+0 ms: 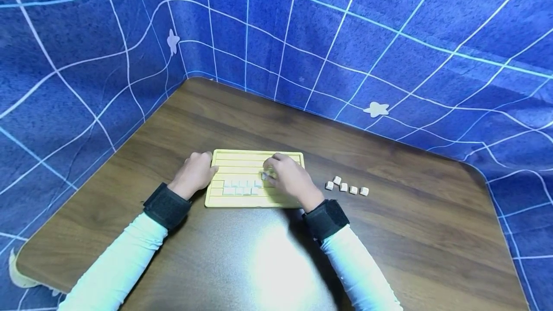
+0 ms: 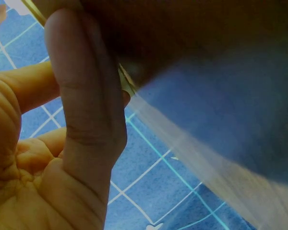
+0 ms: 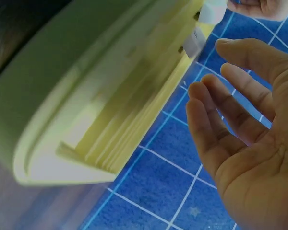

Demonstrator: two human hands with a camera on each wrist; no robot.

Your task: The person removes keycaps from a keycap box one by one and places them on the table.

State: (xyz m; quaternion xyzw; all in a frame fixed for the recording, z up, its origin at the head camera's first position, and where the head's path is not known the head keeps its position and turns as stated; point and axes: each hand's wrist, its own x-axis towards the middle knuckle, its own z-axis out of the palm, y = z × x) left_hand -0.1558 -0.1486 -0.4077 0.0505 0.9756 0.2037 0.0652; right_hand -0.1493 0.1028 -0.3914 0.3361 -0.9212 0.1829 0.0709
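A yellow tray [image 1: 255, 201] with raised rows lies on the table. My left hand [image 1: 193, 173] grips its left edge, thumb at the rim; in the left wrist view the fingers [image 2: 86, 96] hide much of that hold. Two rows of white keycaps [image 1: 239, 191] sit in the lower left part of the tray. Above its right part is my right hand [image 1: 289, 176], its fingers loosely bent. One keycap [image 1: 264, 175] shows by its fingertips. In the right wrist view, the fingers [image 3: 230, 105] stand apart from the nearest keycap [image 3: 194, 43], with nothing between them.
Several loose white keycaps [image 1: 343, 187] lie on the brown wooden table [image 1: 414, 234] to the right of the tray. Blue cloth with white grid lines [image 1: 276, 28] hangs behind the table and along its left side.
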